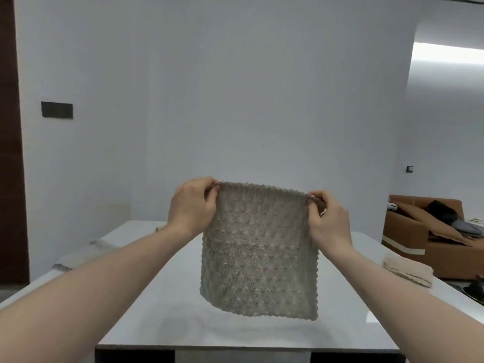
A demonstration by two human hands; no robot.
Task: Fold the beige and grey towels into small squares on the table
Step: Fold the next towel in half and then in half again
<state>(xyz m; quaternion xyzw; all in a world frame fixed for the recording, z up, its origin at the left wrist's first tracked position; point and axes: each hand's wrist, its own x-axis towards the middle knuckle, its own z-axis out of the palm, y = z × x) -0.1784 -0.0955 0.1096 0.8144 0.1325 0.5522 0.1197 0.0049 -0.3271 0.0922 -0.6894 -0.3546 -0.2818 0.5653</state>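
While our left hand and right hand each pinch a top corner of the grey towel, level and equally near it, we hold it hanging flat above the tabletop's middle, its top edge running left-right, the beige towel folded near the right edge.

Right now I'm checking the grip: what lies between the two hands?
In the head view, the top edge of the textured grey towel spans from left hand to right hand.
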